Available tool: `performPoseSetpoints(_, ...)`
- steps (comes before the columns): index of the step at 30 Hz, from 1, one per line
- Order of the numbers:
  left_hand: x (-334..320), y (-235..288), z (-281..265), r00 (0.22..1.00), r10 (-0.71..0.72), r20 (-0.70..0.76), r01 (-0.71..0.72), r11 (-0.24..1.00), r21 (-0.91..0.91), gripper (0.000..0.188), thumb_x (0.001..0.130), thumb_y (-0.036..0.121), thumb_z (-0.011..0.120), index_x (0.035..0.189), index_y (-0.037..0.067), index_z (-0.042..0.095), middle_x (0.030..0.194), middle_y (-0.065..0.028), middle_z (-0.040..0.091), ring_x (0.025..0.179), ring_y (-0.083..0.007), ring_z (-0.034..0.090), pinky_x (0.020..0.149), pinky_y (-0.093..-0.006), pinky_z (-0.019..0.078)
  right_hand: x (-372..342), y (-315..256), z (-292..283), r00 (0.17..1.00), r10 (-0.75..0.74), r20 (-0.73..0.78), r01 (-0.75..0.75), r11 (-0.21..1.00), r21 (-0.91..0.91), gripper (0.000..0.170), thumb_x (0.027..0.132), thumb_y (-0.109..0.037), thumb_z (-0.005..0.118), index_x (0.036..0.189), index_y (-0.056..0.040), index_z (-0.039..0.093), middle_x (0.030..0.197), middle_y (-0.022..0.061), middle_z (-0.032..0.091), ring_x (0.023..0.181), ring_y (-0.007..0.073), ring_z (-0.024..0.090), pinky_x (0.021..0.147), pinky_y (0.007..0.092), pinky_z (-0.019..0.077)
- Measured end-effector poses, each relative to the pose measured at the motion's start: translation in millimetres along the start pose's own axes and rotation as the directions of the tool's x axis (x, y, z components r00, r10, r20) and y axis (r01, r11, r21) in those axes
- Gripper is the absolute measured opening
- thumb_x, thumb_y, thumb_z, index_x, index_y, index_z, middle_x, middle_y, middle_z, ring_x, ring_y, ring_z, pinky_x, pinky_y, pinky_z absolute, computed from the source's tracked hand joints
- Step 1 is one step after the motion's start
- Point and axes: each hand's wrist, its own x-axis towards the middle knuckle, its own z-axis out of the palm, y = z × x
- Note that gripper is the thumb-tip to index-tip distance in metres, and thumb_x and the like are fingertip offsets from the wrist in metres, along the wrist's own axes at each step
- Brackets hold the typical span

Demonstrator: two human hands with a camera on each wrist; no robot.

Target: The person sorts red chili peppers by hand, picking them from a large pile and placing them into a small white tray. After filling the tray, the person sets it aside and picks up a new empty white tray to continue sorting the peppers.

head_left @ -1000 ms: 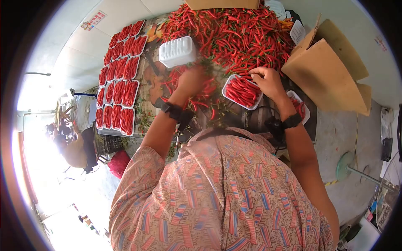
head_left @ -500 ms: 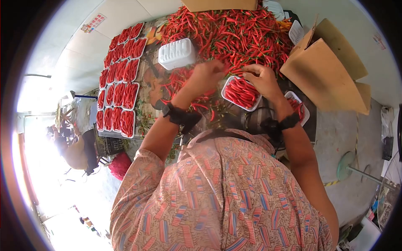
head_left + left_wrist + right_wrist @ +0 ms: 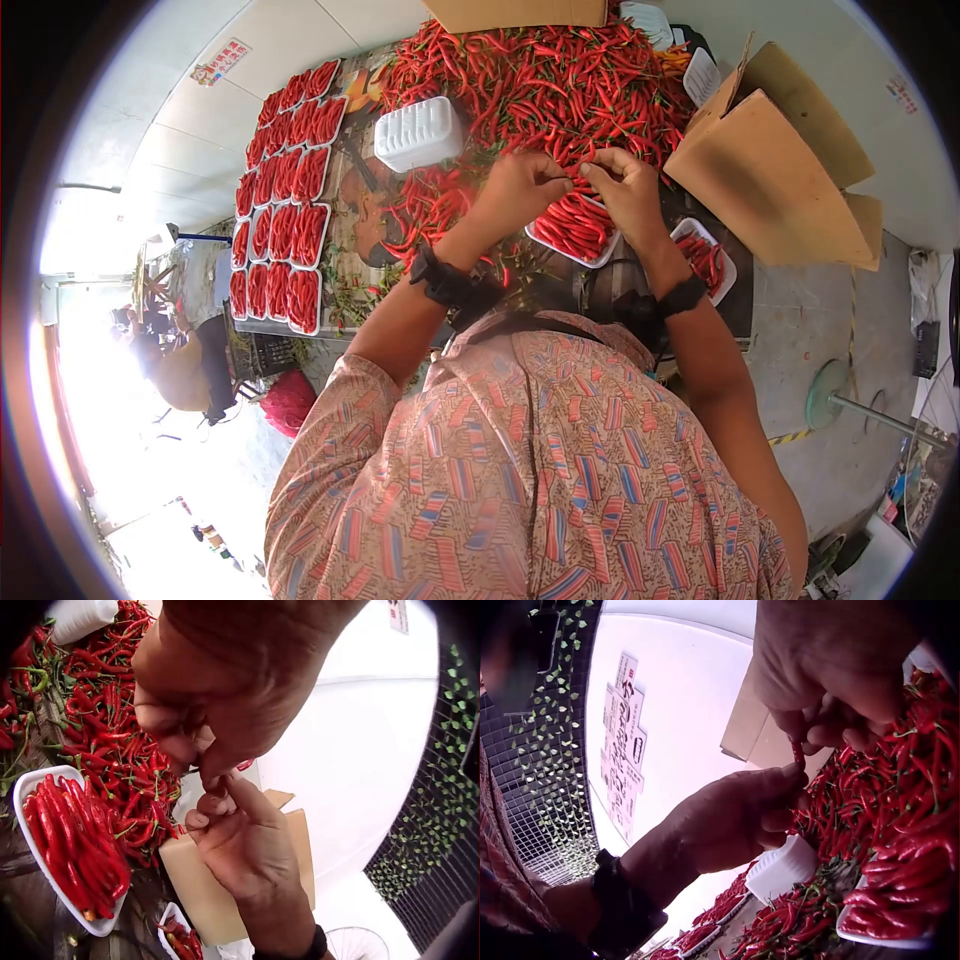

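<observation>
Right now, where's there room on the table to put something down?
A narrow strip between the rows of filled chili trays and the white tray stack looks mostly bare. It's crowded at the red chili heap, and green stem scraps litter the strip's near end.

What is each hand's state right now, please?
Left hand: closed, pinching a chili.
Right hand: closed, pinching apparently the same chili.

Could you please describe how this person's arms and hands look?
The left hand and right hand are bare, each with a black wrist strap bearing a dark device. The left sleeve is beige-pink with blue and red striped patches.
</observation>
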Motion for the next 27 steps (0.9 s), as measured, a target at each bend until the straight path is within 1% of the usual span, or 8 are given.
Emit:
performPoseSetpoints(6, -1.3, 5.3, -0.1, 0.998, 0.066, -0.002, -0.066, 0.996, 0.065, 0.011, 0.077, 0.010, 0.067, 0.079, 0.000, 0.065, 0.067, -0.0094, 0.060, 0.058, -0.0153, 0.056, 0.056, -0.0310, 0.0446, -0.9, -4.8, 4.1, 0.997, -0.004, -0.077, -0.001, 0.998, -0.066, 0.011, 0.086, -0.008, 0.062, 0.095, -0.0004, 0.063, 0.079, -0.0008, 0.062, 0.067, 0.0028, 0.052, 0.061, 0.0183, 0.0426)
performPoseSetpoints(11, -4.0, 12.9, -0.3, 0.959, 0.261, 0.114, -0.251, 0.963, -0.097, 0.009, 0.078, 0.008, 0.065, 0.083, 0.001, 0.063, 0.071, -0.0120, 0.062, 0.063, -0.0193, 0.059, 0.060, -0.0314, 0.0460, 3.5, 7.5, -4.8, 0.974, 0.228, -0.010, -0.200, 0.873, 0.444, 0.013, 0.086, -0.008, 0.061, 0.095, 0.0004, 0.061, 0.078, 0.0022, 0.062, 0.065, 0.0070, 0.052, 0.062, 0.0206, 0.0436)
performPoseSetpoints(15, 2.8, 2.5, -2.1, 0.916, 0.359, 0.181, -0.377, 0.923, 0.077, 0.012, 0.079, 0.013, 0.065, 0.086, 0.004, 0.066, 0.080, -0.0111, 0.065, 0.069, -0.0196, 0.063, 0.064, -0.0314, 0.0497, 11.8, 13.6, -21.7, 0.958, 0.288, -0.008, -0.255, 0.862, 0.438, 0.014, 0.086, -0.007, 0.060, 0.097, 0.0018, 0.059, 0.079, 0.0048, 0.062, 0.065, 0.0093, 0.053, 0.062, 0.0215, 0.0440)
performPoseSetpoints(17, 13.5, -19.0, -7.9, 0.953, 0.283, -0.110, -0.242, 0.926, 0.292, 0.014, 0.077, 0.015, 0.068, 0.084, 0.004, 0.065, 0.082, -0.0100, 0.064, 0.070, -0.0200, 0.065, 0.064, -0.0320, 0.0506, 9.6, 15.6, -28.7, 0.984, 0.176, -0.033, -0.177, 0.984, -0.012, 0.014, 0.083, -0.007, 0.062, 0.093, 0.0018, 0.061, 0.078, 0.0065, 0.064, 0.066, 0.0123, 0.057, 0.063, 0.0240, 0.0460)
performPoseSetpoints(18, 15.1, -23.9, -13.2, 0.943, 0.277, -0.183, -0.202, 0.916, 0.346, 0.017, 0.075, 0.017, 0.070, 0.086, 0.005, 0.066, 0.085, -0.0098, 0.064, 0.069, -0.0198, 0.065, 0.063, -0.0319, 0.0511, 8.4, 19.2, -34.9, 0.984, 0.175, -0.036, -0.176, 0.984, -0.013, 0.014, 0.083, -0.007, 0.062, 0.093, 0.0018, 0.061, 0.078, 0.0065, 0.064, 0.066, 0.0123, 0.057, 0.063, 0.0240, 0.0460)
performPoseSetpoints(20, 15.6, -34.9, -18.0, 0.962, 0.205, -0.179, -0.143, 0.940, 0.309, 0.018, 0.075, 0.018, 0.070, 0.087, 0.006, 0.066, 0.087, -0.0095, 0.064, 0.071, -0.0206, 0.066, 0.064, -0.0321, 0.0513, 4.4, 31.4, -44.2, 0.997, -0.025, 0.076, 0.068, 0.772, -0.632, 0.014, 0.077, -0.009, 0.066, 0.088, -0.0006, 0.065, 0.076, 0.0087, 0.066, 0.068, 0.0157, 0.061, 0.064, 0.0285, 0.0483)
performPoseSetpoints(22, 16.0, -42.3, -15.8, 0.977, 0.130, -0.172, -0.080, 0.959, 0.272, 0.018, 0.075, 0.019, 0.071, 0.089, 0.007, 0.067, 0.089, -0.0091, 0.064, 0.073, -0.0214, 0.066, 0.066, -0.0322, 0.0515, 2.5, 36.3, -43.5, 0.993, -0.008, 0.114, 0.085, 0.712, -0.697, 0.014, 0.075, -0.010, 0.067, 0.086, -0.0025, 0.066, 0.076, 0.0095, 0.066, 0.068, 0.0172, 0.063, 0.065, 0.0300, 0.0488)
performPoseSetpoints(27, 19.5, -64.7, 6.9, 0.940, 0.336, 0.064, -0.338, 0.885, 0.319, 0.015, 0.072, 0.008, 0.064, 0.087, 0.006, 0.067, 0.093, -0.0146, 0.062, 0.082, -0.0330, 0.062, 0.074, -0.0394, 0.0501, -3.0, 44.3, -40.7, 0.983, 0.005, 0.182, 0.137, 0.638, -0.758, 0.016, 0.070, -0.012, 0.070, 0.084, -0.0057, 0.068, 0.076, 0.0110, 0.066, 0.067, 0.0209, 0.063, 0.065, 0.0325, 0.0490)
